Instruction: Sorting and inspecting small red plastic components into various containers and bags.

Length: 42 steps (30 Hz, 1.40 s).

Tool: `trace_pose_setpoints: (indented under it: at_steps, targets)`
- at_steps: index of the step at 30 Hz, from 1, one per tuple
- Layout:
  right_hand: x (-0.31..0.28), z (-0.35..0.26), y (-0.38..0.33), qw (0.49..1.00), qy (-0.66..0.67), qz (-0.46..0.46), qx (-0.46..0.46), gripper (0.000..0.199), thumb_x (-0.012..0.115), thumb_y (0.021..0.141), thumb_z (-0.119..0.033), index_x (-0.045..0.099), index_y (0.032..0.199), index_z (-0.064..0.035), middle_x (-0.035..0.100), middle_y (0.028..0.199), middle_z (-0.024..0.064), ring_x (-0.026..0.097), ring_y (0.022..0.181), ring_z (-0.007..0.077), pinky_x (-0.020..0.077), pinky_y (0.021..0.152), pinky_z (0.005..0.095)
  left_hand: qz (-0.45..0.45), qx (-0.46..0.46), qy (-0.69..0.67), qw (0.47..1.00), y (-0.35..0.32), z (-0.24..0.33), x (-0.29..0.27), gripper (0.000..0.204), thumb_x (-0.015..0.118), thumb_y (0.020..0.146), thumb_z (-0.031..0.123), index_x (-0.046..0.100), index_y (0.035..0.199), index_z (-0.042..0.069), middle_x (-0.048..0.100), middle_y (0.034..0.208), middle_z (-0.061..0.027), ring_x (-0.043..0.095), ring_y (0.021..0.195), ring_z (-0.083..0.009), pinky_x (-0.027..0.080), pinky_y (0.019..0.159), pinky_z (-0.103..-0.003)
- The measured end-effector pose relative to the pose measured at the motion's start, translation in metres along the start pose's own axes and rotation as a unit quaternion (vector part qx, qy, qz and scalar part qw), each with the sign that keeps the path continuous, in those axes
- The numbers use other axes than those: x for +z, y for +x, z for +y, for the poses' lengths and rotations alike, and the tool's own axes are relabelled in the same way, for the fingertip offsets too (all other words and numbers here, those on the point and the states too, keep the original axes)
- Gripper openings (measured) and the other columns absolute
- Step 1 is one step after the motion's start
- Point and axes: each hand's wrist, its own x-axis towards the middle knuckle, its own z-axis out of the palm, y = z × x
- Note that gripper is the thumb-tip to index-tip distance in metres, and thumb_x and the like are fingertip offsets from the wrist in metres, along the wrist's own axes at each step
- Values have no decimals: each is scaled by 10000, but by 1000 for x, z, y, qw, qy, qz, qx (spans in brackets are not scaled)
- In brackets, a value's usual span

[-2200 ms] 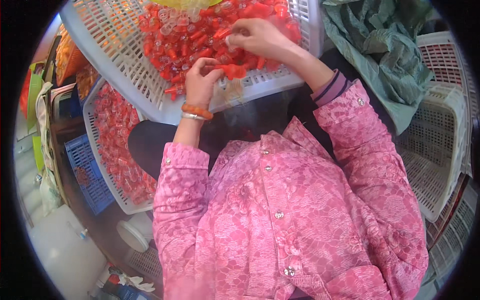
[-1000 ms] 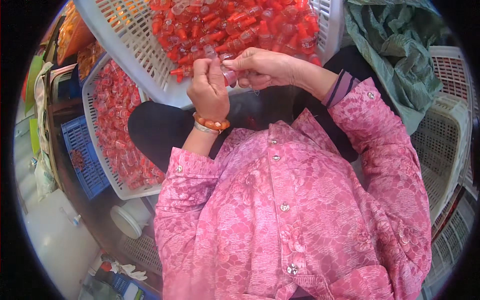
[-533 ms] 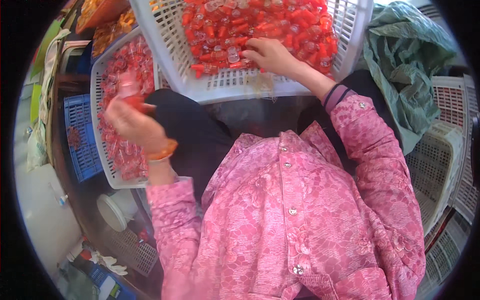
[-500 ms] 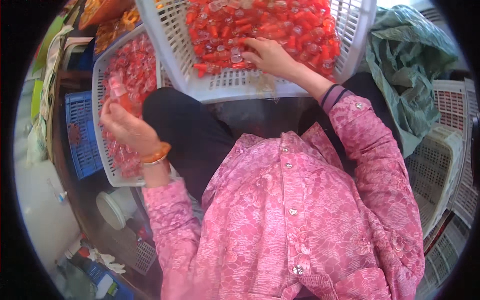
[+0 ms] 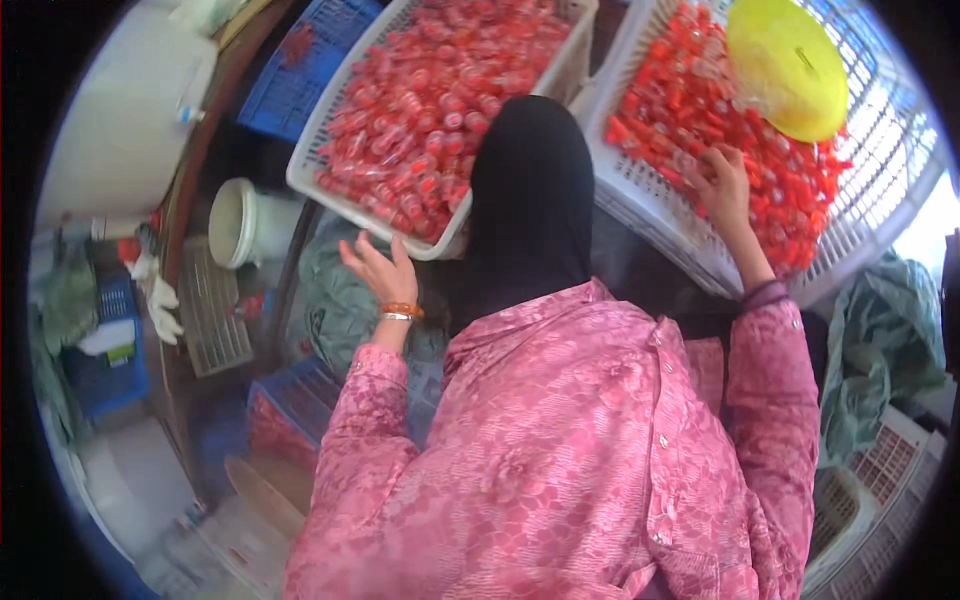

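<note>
My left hand (image 5: 380,275) is open, fingers spread and nothing in them, just off the near rim of a white plastic basket (image 5: 345,213). That basket is heaped with small red bottles (image 5: 425,125) that have pale, clear-looking tops. On the right, my right hand (image 5: 728,195) reaches into a second white basket (image 5: 650,208) full of brighter red, pointed pieces (image 5: 775,180), some with clear parts. Its fingers are bent and drawn together at the near part of the heap. What lies between those fingertips is too blurred to make out.
A yellow round lid or dish (image 5: 795,65) rests on the red pieces. Between the baskets rises my black-clad knee (image 5: 530,190). A white bucket (image 5: 235,222) and a blue crate (image 5: 300,75) are at the left. Green plastic sheeting (image 5: 870,340) hangs at the right.
The view has swung left. My left hand held a red bottle above the left basket; it has let go and drawn back to the near rim. My right hand stays at the right basket.
</note>
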Motion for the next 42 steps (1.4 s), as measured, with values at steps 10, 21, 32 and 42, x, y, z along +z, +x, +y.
trace_pose_setpoints:
  at_steps: [10, 21, 32, 42]
  targets:
    - [-53, -2, -20, 985, 81, -26, 151, 289, 648, 854, -200, 576, 1073, -27, 641, 1010, 139, 643, 850, 199, 506, 709, 304, -160, -250, 202, 933, -118, -124, -37, 560, 657, 790, 322, 454, 1189, -15, 302, 1354, -327, 368, 1211, -467, 365, 959, -511]
    - [-87, 82, -23, 988, -19, -47, 143, 381, 563, 920, -202, 498, 1250, -23, 605, 1107, 92, 590, 989, 165, 495, 802, 280, -345, -418, 94, 835, -187, -147, 5, 435, 579, 766, 296, 612, 1048, -34, 612, 1061, -267, 587, 1009, -415, 466, 857, -462]
    - [-137, 60, -29, 906, 335, 22, 258, 369, 510, 927, -175, 492, 1261, -20, 554, 1164, 80, 578, 962, 150, 474, 752, 251, -429, -216, -141, 866, -152, -100, 79, 518, 604, 751, 459, 644, 1050, 38, 639, 1016, -220, 601, 988, -374, 469, 845, -431]
    - [-198, 59, -54, 900, 275, -13, 337, 451, 576, 892, -229, 484, 1284, -26, 610, 1051, 45, 593, 878, 121, 433, 690, 223, -251, -159, -364, 883, -83, -29, 60, 239, 539, 872, 199, 629, 1006, 23, 644, 932, -172, 617, 882, -305, 475, 773, -366]
